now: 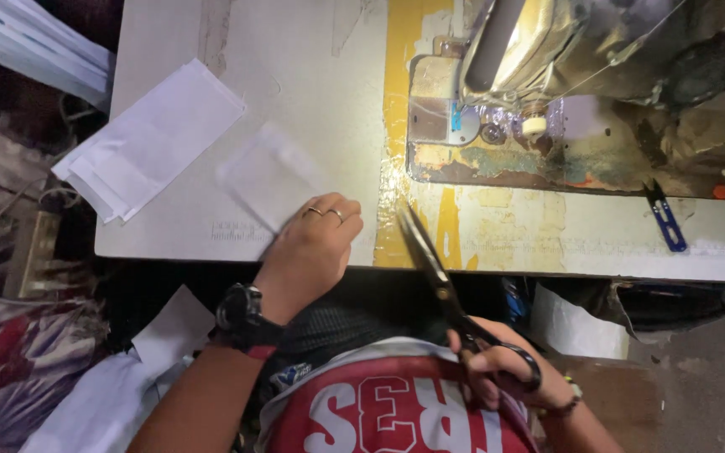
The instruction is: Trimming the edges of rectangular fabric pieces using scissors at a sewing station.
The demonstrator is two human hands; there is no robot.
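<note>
Scissors (446, 289), long and dark-bladed, sit in the right hand (505, 373), whose grip is closed through the handle loops, blades parted and pointing up over the near edge of the worktop (169, 226). They look heavy and stiff, best held at the loops. The left hand (312, 247) presses flat, fingers curled down, on a small white fabric piece (266, 180), thin, limp and likely to slide. A stack of white pieces (148, 138) lies farther left; a sewing machine (581, 75) stands to the right.
</note>
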